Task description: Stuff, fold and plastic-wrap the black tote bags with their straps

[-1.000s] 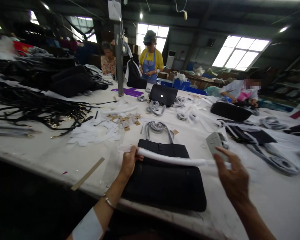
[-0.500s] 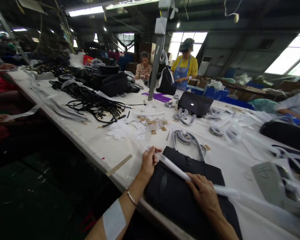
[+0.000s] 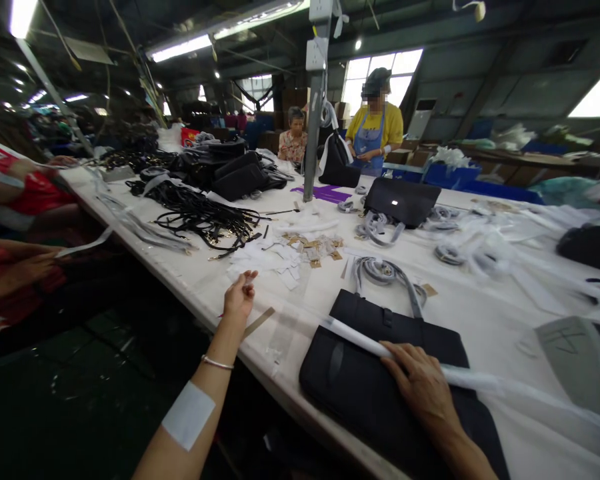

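Note:
A black bag (image 3: 375, 387) lies flat at the table's near edge, its grey-wrapped handles (image 3: 415, 293) spread beyond it. Across it runs a long white strip (image 3: 353, 333), apparently of thin wrapping, which continues to the right over the table. My right hand (image 3: 420, 383) is closed over this strip and presses it against the bag. To the left of the bag, my left hand (image 3: 241, 295) is raised above the table edge with its fingers curled into a pinch. What it holds, if anything, is too small to make out. White paper pieces (image 3: 270, 257) lie just beyond it.
A tan strip (image 3: 259, 322) lies by the left edge. Black straps (image 3: 205, 217) are heaped farther back, near a metal post (image 3: 310, 140). Another black bag (image 3: 403, 200) stands behind. A grey tape dispenser (image 3: 575, 353) sits at right. Co-workers sit and stand around the table.
My left hand has left the end of the white strip and moved left, away from the bag. My right hand stays on the strip. The view has turned slightly left.

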`<state>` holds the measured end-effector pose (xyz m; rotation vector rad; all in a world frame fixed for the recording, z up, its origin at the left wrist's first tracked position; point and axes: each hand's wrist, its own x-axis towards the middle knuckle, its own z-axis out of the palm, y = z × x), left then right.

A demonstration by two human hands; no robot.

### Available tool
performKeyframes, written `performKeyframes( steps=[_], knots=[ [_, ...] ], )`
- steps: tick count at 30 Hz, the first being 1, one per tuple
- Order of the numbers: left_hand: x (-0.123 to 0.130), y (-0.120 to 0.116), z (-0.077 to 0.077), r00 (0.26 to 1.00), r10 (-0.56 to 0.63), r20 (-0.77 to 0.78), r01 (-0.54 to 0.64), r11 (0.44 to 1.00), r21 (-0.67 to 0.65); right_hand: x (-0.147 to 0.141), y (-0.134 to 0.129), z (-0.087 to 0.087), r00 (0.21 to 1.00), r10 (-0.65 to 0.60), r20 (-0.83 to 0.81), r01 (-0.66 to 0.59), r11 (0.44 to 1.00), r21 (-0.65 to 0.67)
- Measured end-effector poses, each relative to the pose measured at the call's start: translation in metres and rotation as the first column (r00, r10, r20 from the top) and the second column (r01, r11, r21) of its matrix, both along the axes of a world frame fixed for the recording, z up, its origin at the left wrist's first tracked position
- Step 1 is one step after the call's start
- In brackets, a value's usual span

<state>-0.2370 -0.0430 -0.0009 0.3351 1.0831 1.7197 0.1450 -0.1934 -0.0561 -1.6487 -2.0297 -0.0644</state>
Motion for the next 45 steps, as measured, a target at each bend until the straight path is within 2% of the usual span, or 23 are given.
performKeyframes(
  steps=[4,6,8,9,10,11,12,13,14,15,16,17,18,20,23,25,28,30,32,34,37,40,45],
  knots=[
    [-0.025,-0.002,0.018,0.98,0.185,-0.078,-0.185,0.983,0.002,-0.004,-0.001,0.005,1.0,-0.028,0.007,0.028,0.999,-0.018],
    [-0.028,-0.007,0.03,0.953,0.263,-0.147,-0.258,0.965,0.052,-0.007,-0.003,0.01,0.999,-0.043,0.011,0.043,0.998,-0.035],
    [-0.015,-0.015,0.039,0.926,0.314,-0.211,-0.293,0.948,0.126,-0.009,-0.003,0.015,0.999,-0.045,0.017,0.046,0.997,-0.057],
    [-0.002,-0.02,0.041,0.91,0.309,-0.278,-0.266,0.947,0.18,-0.01,-0.004,0.017,0.999,-0.048,0.017,0.049,0.996,-0.069],
    [0.014,-0.027,0.041,0.887,0.273,-0.372,-0.189,0.951,0.245,-0.011,-0.004,0.019,0.998,-0.054,0.017,0.056,0.995,-0.081],
    [0.035,-0.035,0.038,0.815,0.194,-0.546,-0.013,0.948,0.318,-0.012,-0.004,0.02,0.998,-0.064,0.017,0.065,0.994,-0.09],
    [0.057,-0.044,0.032,0.672,0.079,-0.736,0.252,0.91,0.328,-0.013,-0.004,0.021,0.997,-0.075,0.017,0.076,0.992,-0.098],
    [0.08,-0.052,0.025,0.487,-0.028,-0.873,0.534,0.801,0.272,-0.014,-0.004,0.022,0.996,-0.083,0.018,0.084,0.991,-0.104],
    [0.103,-0.06,0.017,0.3,-0.052,-0.953,0.744,0.638,0.199,-0.015,-0.003,0.023,0.996,-0.088,0.021,0.09,0.99,-0.109],
    [0.123,-0.066,0.008,0.125,-0.007,-0.992,0.865,0.49,0.105,-0.016,-0.003,0.023,0.996,-0.089,0.027,0.092,0.989,-0.113],
    [0.14,-0.07,-0.001,0.004,0.065,-0.998,0.911,0.412,0.03,-0.015,-0.003,0.023,0.996,-0.082,0.033,0.086,0.989,-0.117],
    [0.153,-0.072,-0.009,-0.081,0.131,-0.988,0.923,0.384,-0.025,-0.013,-0.003,0.024,0.997,-0.071,0.035,0.074,0.99,-0.12],
    [0.163,-0.073,-0.016,-0.146,0.186,-0.972,0.918,0.392,-0.063,-0.009,-0.003,0.024,0.997,-0.063,0.035,0.066,0.991,-0.119],
    [0.17,-0.069,-0.025,-0.222,0.244,-0.944,0.887,0.452,-0.091,0.006,-0.005,0.025,0.997,-0.078,0.026,0.08,0.992,-0.1],
    [0.168,-0.061,-0.029,-0.271,0.254,-0.928,0.831,0.549,-0.093,0.042,-0.014,0.025,0.983,-0.18,-0.037,0.177,0.981,-0.077],
    [0.166,-0.057,-0.029,-0.302,0.229,-0.926,0.767,0.634,-0.093,0.067,-0.021,0.024,0.96,-0.237,-0.148,0.222,0.969,-0.107],
    [0.164,-0.056,-0.03,-0.358,0.178,-0.917,0.657,0.745,-0.112,0.088,-0.031,0.021,0.88,-0.296,-0.372,0.255,0.954,-0.157],
    [0.164,-0.056,-0.031,-0.364,0.153,-0.919,0.61,0.784,-0.111,0.09,-0.035,0.019,0.806,-0.342,-0.482,0.288,0.94,-0.185],
    [0.163,-0.057,-0.032,-0.348,0.144,-0.926,0.595,0.798,-0.099,0.085,-0.037,0.018,0.755,-0.377,-0.536,0.312,0.926,-0.212],
    [0.162,-0.058,-0.032,-0.325,0.154,-0.933,0.612,0.787,-0.084,0.08,-0.04,0.018,0.745,-0.377,-0.551,0.311,0.926,-0.213],
    [0.161,-0.06,-0.029,-0.287,0.187,-0.939,0.667,0.743,-0.056,0.075,-0.044,0.021,0.796,-0.329,-0.507,0.298,0.943,-0.144],
    [0.162,-0.062,-0.026,-0.271,0.208,-0.94,0.705,0.708,-0.046,0.073,-0.047,0.024,0.866,-0.305,-0.397,0.301,0.951,-0.074],
    [0.166,-0.062,-0.025,-0.311,0.215,-0.926,0.693,0.718,-0.066,0.07,-0.05,0.027,0.915,-0.292,-0.277,0.281,0.956,-0.078]
  ],
)
